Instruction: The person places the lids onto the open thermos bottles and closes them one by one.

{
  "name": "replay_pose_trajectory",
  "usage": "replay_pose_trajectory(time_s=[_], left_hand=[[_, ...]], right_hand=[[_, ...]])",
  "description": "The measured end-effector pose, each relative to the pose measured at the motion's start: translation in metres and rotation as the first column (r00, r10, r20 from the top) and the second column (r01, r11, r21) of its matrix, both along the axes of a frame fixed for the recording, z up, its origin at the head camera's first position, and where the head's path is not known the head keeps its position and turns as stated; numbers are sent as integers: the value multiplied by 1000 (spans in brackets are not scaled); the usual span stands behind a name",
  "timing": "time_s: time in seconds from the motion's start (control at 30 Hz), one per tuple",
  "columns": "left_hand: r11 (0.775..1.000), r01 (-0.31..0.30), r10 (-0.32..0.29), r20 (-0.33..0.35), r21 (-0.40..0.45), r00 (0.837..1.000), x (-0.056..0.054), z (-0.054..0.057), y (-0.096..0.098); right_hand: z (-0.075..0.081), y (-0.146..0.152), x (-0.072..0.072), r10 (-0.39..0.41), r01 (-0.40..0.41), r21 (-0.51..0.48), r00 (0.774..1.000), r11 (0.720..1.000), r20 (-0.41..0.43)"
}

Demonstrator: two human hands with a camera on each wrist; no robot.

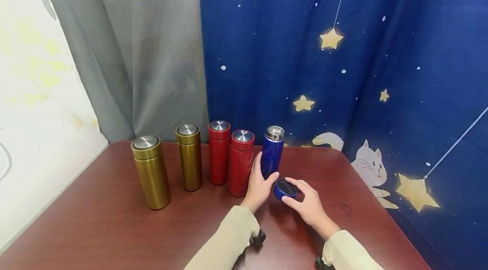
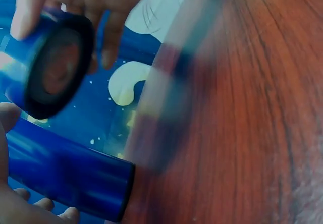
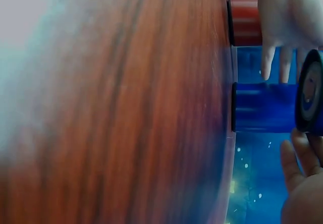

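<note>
A blue thermos bottle [image 1: 272,151] stands upright without its lid, its steel neck bare at the top. My left hand [image 1: 260,187] holds its lower part, thumb at the front and fingers along the left side. In my right hand [image 1: 309,205] the blue lid [image 1: 286,188] is pinched between thumb and fingers, in front of the bottle and to its right. The left wrist view shows the underside of the lid [image 2: 60,67], a dark ring round a lighter centre. Close by my left hand stands a red thermos [image 1: 241,166] with its lid on.
A second red thermos [image 1: 219,155] is just behind the first. Farther left stand two gold thermoses, one nearer [image 1: 152,176] and one set back [image 1: 189,160], both lidded. All rest on a reddish-brown table [image 1: 190,232]. Grey and blue star-patterned curtains [image 1: 267,49] hang behind it.
</note>
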State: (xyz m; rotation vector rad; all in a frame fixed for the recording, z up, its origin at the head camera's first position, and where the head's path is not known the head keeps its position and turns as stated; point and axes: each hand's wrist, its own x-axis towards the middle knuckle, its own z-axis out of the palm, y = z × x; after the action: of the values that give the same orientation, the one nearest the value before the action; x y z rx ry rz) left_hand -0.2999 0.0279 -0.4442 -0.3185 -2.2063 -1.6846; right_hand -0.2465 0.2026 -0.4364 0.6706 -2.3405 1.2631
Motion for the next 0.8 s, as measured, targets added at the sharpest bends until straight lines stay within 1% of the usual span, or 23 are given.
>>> replay_pose_trajectory(time_s=[0.1,0.17,0.23,0.33,0.43,0.53,0.67,0.7,0.8], left_hand=[[1000,-26,26,15,-6,1000,-3,-3,2],[999,-43,43,25,-20,999,-5,-6,3],[998,-56,57,36,-40,998,-9,-7,5],[996,-70,72,45,-59,996,-14,-7,6],[994,-82,86,51,-72,995,-20,-5,7],[992,-91,95,49,-89,994,-26,-3,9],[990,-94,99,41,-109,994,-32,-4,10],[989,-95,101,43,-110,994,-33,-4,11],[990,-106,110,41,-99,993,-34,-5,11]], right_hand=[[14,-6,13,-4,4,-4,1000,1000,-20],[17,-9,17,-14,14,-11,999,1000,-42],[8,-6,11,-41,40,-11,996,999,-74],[-3,-2,2,-79,78,-9,989,997,-125],[-7,0,0,-88,87,-14,985,996,-149],[-7,-1,-1,-75,73,-19,985,997,-155],[-4,-5,1,-82,81,-11,983,997,-165],[-2,-7,3,-84,83,-13,982,996,-167],[10,-13,12,-90,86,-32,983,996,-161]])
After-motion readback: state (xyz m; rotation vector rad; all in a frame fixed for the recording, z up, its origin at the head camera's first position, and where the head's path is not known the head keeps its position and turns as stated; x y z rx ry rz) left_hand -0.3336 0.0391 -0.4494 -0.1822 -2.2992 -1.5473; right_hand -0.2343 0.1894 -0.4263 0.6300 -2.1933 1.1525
